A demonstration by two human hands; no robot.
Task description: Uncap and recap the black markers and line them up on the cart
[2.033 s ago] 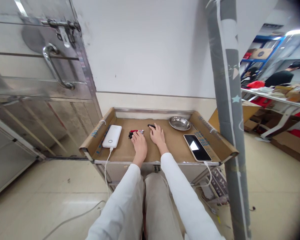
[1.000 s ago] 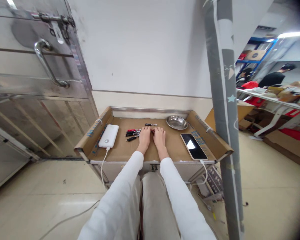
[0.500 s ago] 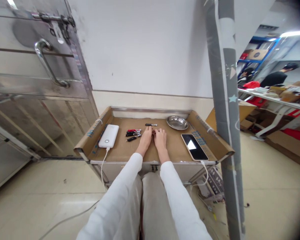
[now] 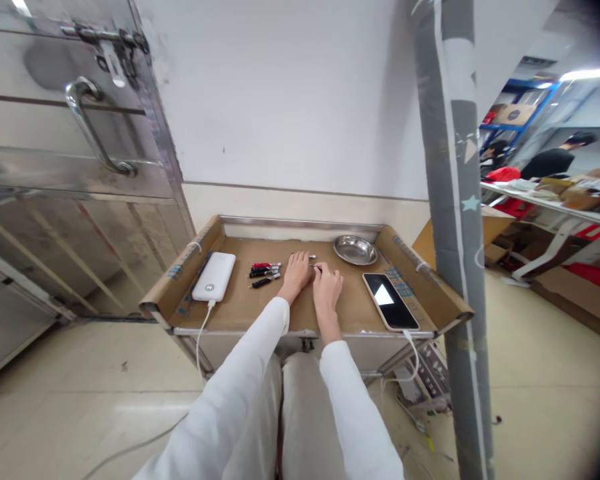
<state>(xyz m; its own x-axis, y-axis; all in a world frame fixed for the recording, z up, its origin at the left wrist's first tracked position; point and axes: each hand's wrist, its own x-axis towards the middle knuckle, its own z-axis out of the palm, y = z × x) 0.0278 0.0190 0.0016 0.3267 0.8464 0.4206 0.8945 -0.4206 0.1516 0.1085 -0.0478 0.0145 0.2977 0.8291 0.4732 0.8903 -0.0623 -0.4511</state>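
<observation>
My left hand is over the middle of the cardboard-lined table, fingers curled down, partly covering a black-and-white marker-like pen behind it. Close beside it, my right hand has thumb and fingers drawn together. Between the two sets of fingertips a thin dark piece shows, too small to name. To the left of my hands lie several pens: a red one at the back and black ones in front of it.
A white power bank with a cable lies on the left. On the right are a round steel dish and a phone with a cable. Raised cardboard sides edge the table. A wrapped grey post stands at right.
My left hand has shifted over the pen at the back and now partly hides it. My right hand has moved slightly right and nearer to me, its fingers more bent. The view has tilted a little.
</observation>
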